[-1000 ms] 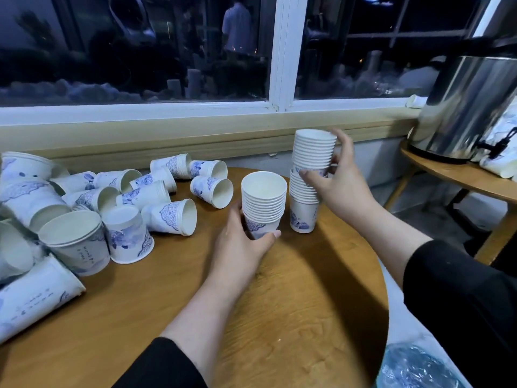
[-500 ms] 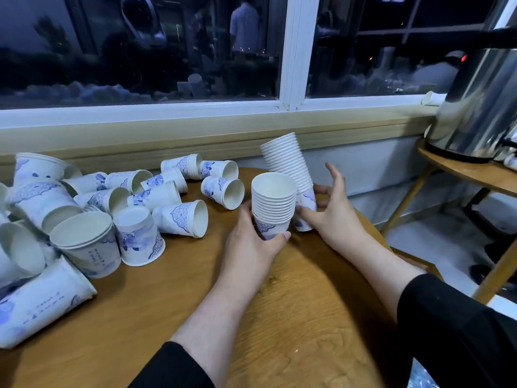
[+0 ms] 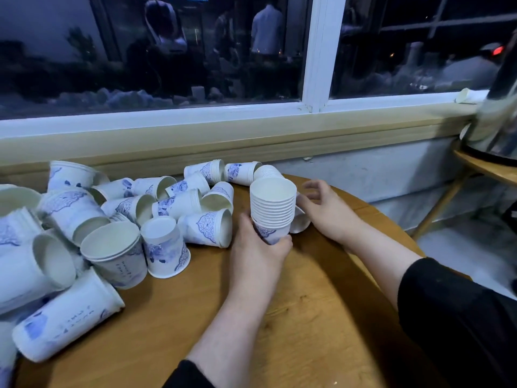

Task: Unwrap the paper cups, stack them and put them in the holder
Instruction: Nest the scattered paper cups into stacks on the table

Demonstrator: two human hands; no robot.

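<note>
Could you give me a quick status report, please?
Left hand grips upright cup stack. Right hand open beside tipped stack. Loose cups crowd left.

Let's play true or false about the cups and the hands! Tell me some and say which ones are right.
1. The left hand grips an upright stack of cups. True.
2. The second stack stands straight up behind it. False: it lies tipped over towards the window.
3. The right hand is open, fingers spread. True.
4. The loose cups are plain white. False: they have blue patterns.
5. The table is wooden. True.
</note>
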